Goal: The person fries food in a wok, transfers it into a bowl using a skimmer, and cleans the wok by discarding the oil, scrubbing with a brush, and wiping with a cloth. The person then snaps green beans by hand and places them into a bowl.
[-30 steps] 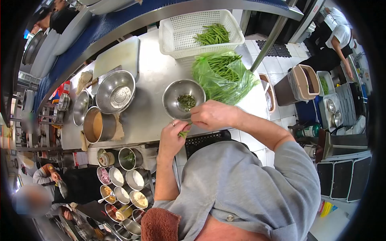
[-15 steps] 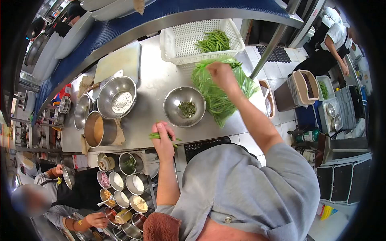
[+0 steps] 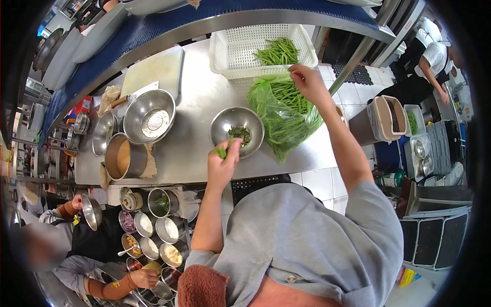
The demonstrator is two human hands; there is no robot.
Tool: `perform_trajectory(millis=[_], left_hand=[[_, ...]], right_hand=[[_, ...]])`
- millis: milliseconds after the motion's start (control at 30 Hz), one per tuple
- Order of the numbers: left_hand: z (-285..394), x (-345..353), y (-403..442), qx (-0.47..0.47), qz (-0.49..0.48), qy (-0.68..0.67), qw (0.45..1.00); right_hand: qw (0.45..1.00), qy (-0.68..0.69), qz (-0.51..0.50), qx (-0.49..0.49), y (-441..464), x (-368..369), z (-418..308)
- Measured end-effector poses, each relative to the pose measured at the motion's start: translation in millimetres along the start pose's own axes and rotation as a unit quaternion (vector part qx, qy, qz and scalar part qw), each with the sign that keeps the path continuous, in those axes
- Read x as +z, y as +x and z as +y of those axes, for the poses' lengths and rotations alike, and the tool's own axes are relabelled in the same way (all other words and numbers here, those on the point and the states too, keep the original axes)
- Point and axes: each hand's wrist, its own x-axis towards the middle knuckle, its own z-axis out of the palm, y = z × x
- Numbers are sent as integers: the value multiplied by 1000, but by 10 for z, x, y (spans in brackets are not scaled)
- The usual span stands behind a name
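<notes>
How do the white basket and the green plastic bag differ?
The white basket is perforated; the green plastic bag is see-through film. The basket has straight walls, while the bag slumps in creases. The basket sits higher in the view than the bag. Both hold green beans.

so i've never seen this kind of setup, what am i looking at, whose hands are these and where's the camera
There's no machine here, just a person's bare hands. One camera on that person's head looks forward and down, so you see roughly their own view. On the metal table are a white basket with green beans in it, a green plastic bag of more beans, a steel bowl holding chopped green bits, and a cutting board. The left hand holds a few green beans by the bowl; the right hand is by the basket's edge, and I can't tell if it holds anything.
</notes>
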Motion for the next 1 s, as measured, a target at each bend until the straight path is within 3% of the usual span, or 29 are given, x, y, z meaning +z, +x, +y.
perform_trajectory(millis=[67,100,167,200,267,300,333,400,533,567,600,767,800,833,867,933,967,1000], left_hand=[[36,194,120,129,0,120,984],[94,316,154,129,6,118,985],[240,502,215,180,8,137,974],[230,490,277,181,13,139,973],[143,411,374,175,52,171,968],[122,325,354,181,78,226,954],[81,222,362,182,86,230,952],[-10,36,328,257,89,389,880],[47,-260,197,220,111,476,844],[100,-297,154,200,103,485,845],[121,-316,126,182,93,494,845],[6,-356,114,249,105,493,827],[58,-267,93,230,118,433,863],[76,-196,80,208,131,371,896],[21,-174,109,208,131,370,896],[-113,-196,219,181,113,238,948],[-122,-207,232,182,113,239,947],[-136,-206,239,111,64,49,990]], right_hand=[[950,288,0,118,-77,-176,-477],[924,367,-10,108,-149,-138,-720],[890,441,-58,99,-334,87,-1081],[889,444,-61,96,-388,235,-1141],[817,562,-31,127,-497,546,-1165],[814,566,-38,123,-542,600,-1183],[832,531,-81,140,-588,633,-1180],[844,496,-128,158,-625,614,-1156],[885,332,-245,215,-509,389,-1112],[945,231,-226,50,-490,413,-1096],[966,123,-196,-118,-471,444,-1087],[969,79,-130,-195,-380,652,-1096],[954,280,-108,25,-369,714,-1084],[853,456,-77,242,-379,776,-1065],[853,455,-77,243,-413,867,-1030],[758,573,44,309,-453,1066,-959],[791,534,13,297,-503,1071,-987],[791,534,14,298,-527,1078,-1003]])
